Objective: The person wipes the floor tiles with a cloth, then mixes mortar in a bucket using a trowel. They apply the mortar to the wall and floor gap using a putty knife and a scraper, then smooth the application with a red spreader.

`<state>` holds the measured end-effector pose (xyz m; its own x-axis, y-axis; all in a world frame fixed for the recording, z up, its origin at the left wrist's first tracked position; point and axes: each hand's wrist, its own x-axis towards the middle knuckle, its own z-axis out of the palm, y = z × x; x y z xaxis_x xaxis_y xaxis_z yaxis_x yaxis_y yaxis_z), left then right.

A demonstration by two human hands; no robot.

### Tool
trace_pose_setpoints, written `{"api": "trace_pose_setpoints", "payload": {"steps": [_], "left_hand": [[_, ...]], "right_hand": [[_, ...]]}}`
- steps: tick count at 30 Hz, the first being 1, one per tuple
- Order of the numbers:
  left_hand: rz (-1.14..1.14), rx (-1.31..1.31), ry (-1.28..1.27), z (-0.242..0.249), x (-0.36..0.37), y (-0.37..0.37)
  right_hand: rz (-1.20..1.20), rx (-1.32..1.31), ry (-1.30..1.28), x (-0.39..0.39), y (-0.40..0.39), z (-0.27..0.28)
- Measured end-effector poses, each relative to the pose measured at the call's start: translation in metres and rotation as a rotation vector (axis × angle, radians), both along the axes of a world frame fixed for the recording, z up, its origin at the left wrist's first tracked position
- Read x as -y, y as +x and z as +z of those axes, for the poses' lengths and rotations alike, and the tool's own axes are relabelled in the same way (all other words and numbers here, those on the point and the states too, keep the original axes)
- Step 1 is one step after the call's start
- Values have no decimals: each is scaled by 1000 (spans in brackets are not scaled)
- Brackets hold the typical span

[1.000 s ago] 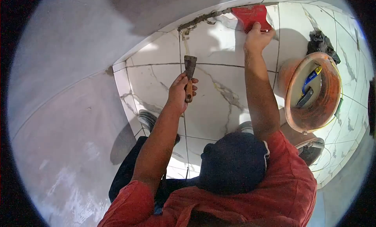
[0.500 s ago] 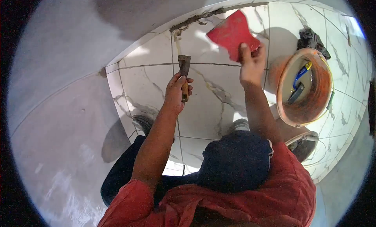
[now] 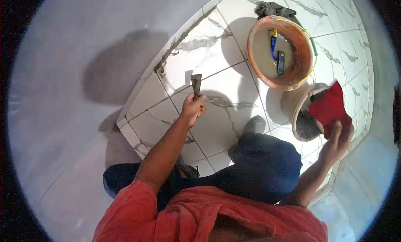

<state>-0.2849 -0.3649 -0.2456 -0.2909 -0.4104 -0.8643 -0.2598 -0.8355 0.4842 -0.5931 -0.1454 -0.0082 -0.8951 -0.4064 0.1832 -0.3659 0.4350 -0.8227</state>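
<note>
My left hand is closed round the handle of a putty knife, its metal blade pointing up over the tiled floor. On the right, my right hand grips a red sheet by its lower edge. The sheet hangs over the opening of a smaller bucket that holds dark material, and it covers part of that opening. Whether sheet and bucket touch, I cannot tell.
A large orange bucket holds cloudy liquid, a blue and yellow tool and a dark block. A dark cloth lies behind it. Dark residue lines the wall's base at upper left.
The view has turned to the right. My right hand has carried the red sheet from above the floor near the wall to the smaller bucket. My left hand still holds the putty knife.
</note>
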Motion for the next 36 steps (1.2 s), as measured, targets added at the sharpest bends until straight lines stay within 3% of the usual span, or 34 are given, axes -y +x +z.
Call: {"api": "trace_pose_setpoints", "payload": {"steps": [1,3,5,7,10,13,18,19,21,22,23,24,26,27,29,30,32,33,34,35,36], "left_hand": [[-18,-10,-10,3,-2,-1],[-55,-108,7,5,-9,0],[-124,-14,45,28,-10,-3],[-159,-140,78,42,-15,8],[-190,-157,92,71,-15,28],[-225,-138,85,95,-8,47],[-196,-173,44,113,7,75],[-181,-204,57,117,8,79],[-162,-210,58,128,12,78],[-138,-209,74,128,11,79],[-112,-212,87,128,10,78],[-120,-174,52,132,9,76],[-126,-179,4,138,5,72],[-157,-157,-45,139,2,70],[-136,-205,-35,139,1,68],[-157,-205,-49,144,2,67],[-161,-211,-69,146,6,66],[-96,-273,-55,144,4,66],[-42,-332,-38,144,3,65],[-51,-336,-33,149,3,63],[15,-378,-26,157,5,60]], "right_hand": [[-98,18,-3,-20,1,6],[-265,-10,279,-72,-6,-7],[-281,-75,430,-96,-11,-29],[-270,-120,586,-95,-13,-38],[-354,18,582,-106,-39,-75],[-344,-122,663,-119,-61,-108],[-588,-5,214,-111,-56,-83],[-585,-8,224,-118,-53,-84],[-463,-5,501,-140,-73,-111],[-426,33,462,-169,-95,-148],[-450,185,375,-150,-75,-133],[-406,250,463,-170,-94,-155],[-407,356,104,-144,-64,-132],[-269,435,-37,-160,-76,-149],[-385,358,384,-145,-73,-125],[-373,338,390,-136,-72,-111],[-490,-399,670,-107,-67,-78],[-342,-29,316,-51,-24,-19],[-104,149,203,-26,-11,8],[81,295,171,17,27,43],[318,252,333,52,58,73]]}}
